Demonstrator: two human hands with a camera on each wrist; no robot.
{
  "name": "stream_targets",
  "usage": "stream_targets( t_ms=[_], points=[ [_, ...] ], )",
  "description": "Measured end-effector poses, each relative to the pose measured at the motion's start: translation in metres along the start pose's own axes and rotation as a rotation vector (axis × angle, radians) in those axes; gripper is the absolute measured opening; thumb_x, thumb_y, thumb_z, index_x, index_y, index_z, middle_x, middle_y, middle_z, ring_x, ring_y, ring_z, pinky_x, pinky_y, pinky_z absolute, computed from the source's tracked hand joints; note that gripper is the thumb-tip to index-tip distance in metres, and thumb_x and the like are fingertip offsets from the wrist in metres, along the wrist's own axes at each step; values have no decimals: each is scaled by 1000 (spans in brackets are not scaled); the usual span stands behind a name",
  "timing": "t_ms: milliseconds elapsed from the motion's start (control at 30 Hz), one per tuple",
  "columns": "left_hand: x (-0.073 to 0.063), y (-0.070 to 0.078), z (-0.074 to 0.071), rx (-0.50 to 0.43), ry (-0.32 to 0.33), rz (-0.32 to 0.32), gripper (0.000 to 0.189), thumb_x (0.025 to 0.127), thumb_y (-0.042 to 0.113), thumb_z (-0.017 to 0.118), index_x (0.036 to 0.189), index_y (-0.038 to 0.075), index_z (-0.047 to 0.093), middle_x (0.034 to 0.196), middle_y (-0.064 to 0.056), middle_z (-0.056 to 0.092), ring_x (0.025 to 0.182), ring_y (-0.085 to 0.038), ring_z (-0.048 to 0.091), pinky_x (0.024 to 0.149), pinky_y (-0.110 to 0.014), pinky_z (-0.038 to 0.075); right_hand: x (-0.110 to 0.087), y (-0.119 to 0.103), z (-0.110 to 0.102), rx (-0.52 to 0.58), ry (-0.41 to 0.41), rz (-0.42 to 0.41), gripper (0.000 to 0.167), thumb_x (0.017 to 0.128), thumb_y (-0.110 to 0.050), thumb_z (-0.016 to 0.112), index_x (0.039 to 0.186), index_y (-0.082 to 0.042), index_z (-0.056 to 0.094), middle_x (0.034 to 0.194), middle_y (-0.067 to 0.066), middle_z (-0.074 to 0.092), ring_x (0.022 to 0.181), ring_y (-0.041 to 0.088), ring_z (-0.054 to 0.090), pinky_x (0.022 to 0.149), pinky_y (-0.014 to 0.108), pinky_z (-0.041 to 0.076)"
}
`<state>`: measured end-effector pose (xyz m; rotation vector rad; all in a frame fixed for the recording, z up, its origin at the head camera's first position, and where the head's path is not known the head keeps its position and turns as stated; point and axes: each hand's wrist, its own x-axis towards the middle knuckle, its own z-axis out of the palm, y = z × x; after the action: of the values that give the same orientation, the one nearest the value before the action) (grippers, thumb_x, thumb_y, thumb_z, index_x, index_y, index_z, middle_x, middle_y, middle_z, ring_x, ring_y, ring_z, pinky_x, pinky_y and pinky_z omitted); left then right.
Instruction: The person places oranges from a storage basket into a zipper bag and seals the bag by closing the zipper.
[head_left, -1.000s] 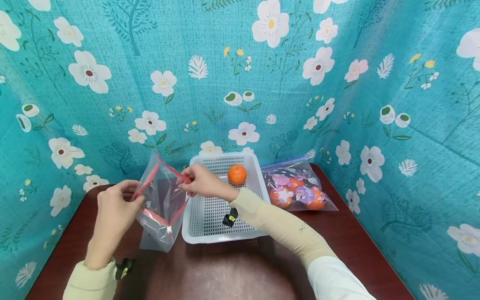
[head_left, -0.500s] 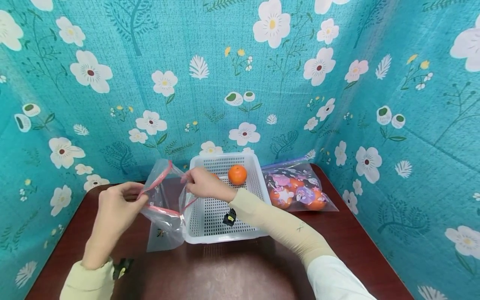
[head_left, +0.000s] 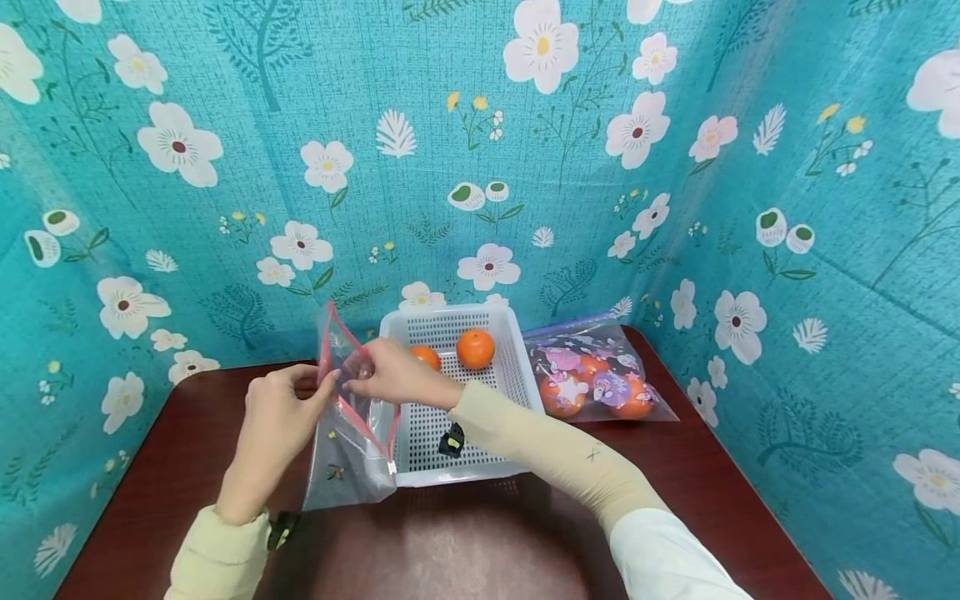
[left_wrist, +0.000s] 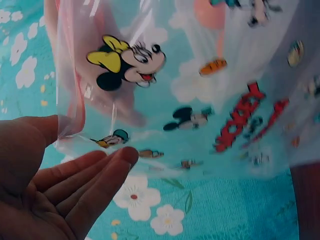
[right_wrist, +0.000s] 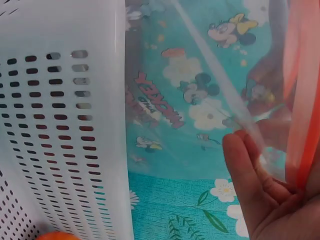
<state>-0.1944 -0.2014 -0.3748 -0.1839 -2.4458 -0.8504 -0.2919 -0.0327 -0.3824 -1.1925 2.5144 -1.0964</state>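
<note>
A clear zip bag (head_left: 348,471) with a red seal strip and printed cartoon mice stands at the left side of the white basket, its mouth spread apart. My left hand (head_left: 281,421) pinches the near-left edge of that mouth; in the left wrist view, the thumb and fingers (left_wrist: 95,200) lie on either side of the film. Across the mouth, my right hand (head_left: 401,375) grips the opposite edge, and its fingers (right_wrist: 240,170) bend around the plastic in the right wrist view. Through the film no fruit shows inside the bag.
The perforated white basket (head_left: 525,367) holds an orange (head_left: 475,348) and another orange (head_left: 425,357) partly behind my right hand. Right of it lies a printed zip bag (head_left: 600,379) with several oranges. A flowered teal cloth (head_left: 487,167) walls the dark red table (head_left: 420,533).
My left hand and the bag have shifted right, closer to the basket. The two hands are nearer each other. The orange by my right hand has come into view.
</note>
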Motion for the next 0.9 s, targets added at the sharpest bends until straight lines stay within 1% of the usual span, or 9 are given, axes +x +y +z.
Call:
stream_targets(
  t_ms=[100, 167, 333, 433, 500, 567, 667, 767, 900],
  points=[
    [1, 5, 4, 1, 24, -18, 27, 88, 19, 80, 96, -7, 76, 81, -19, 75, 71, -32, 73, 62, -47, 60, 0, -1, 1, -7, 3, -26, 21, 92, -11, 74, 111, -3, 74, 71, -4, 68, 54, 2, 60, 53, 17, 51],
    [2, 8, 4, 11, 41, -35, 21, 87, 16, 77, 82, -4, 74, 67, -15, 70, 59, -29, 68, 55, -41, 57, 0, -3, 2, -25, 4, -47, 18, 91, -11, 74, 108, -3, 74, 70, -3, 68, 54, 3, 60, 53, 17, 51],
    [3, 16, 0, 39, 43, -89, 22, 79, 5, 70, 63, 3, 55, 47, -4, 40, 41, -20, 38, 41, -31, 36, -1, -5, 2, -5, -3, -45, 15, 94, -12, 72, 107, -4, 73, 70, -1, 71, 54, 6, 63, 51, 18, 50],
    [3, 19, -5, 22, 21, -135, 13, 75, 2, 71, 70, 2, 58, 49, -2, 38, 42, -17, 33, 41, -30, 34, -2, -5, 0, 36, 15, -14, 20, 94, -8, 71, 113, -1, 72, 71, 1, 71, 55, 7, 65, 50, 19, 50],
    [2, 20, -8, 2, -1, -170, 8, 73, 1, 69, 78, 0, 63, 52, -4, 45, 42, -16, 34, 41, -30, 34, -1, -4, -2, 25, 43, 9, 18, 93, -7, 72, 110, -1, 73, 69, 0, 68, 54, 6, 63, 50, 18, 49],
    [2, 20, -12, -23, -23, -207, 18, 73, 0, 67, 91, -4, 69, 57, -10, 55, 44, -16, 37, 41, -30, 35, -1, -2, -4, -5, 69, 28, 13, 92, -7, 73, 104, -3, 74, 67, 0, 64, 52, 4, 59, 49, 17, 47],
    [0, 18, -20, -45, -42, -251, 39, 73, -3, 65, 111, -8, 70, 78, -21, 72, 48, -17, 44, 41, -30, 35, -2, 4, -6, -51, 78, 61, 6, 92, -11, 74, 93, -5, 74, 69, 0, 63, 51, 3, 58, 47, 18, 46],
    [-2, 13, -25, -26, -2, -256, 40, 75, -4, 63, 115, -10, 69, 90, -26, 74, 50, -19, 47, 42, -29, 34, -2, 8, -8, -44, 83, 83, 11, 93, -10, 73, 84, -6, 71, 71, 1, 66, 51, 5, 61, 46, 19, 47],
    [-6, 4, -23, 67, 97, -189, 25, 79, -2, 68, 102, -10, 71, 80, -25, 71, 53, -25, 53, 46, -31, 42, -3, 8, -9, -27, 91, 84, 33, 98, -11, 67, 67, -12, 55, 58, -2, 53, 50, 6, 61, 45, 19, 45]
  ],
)
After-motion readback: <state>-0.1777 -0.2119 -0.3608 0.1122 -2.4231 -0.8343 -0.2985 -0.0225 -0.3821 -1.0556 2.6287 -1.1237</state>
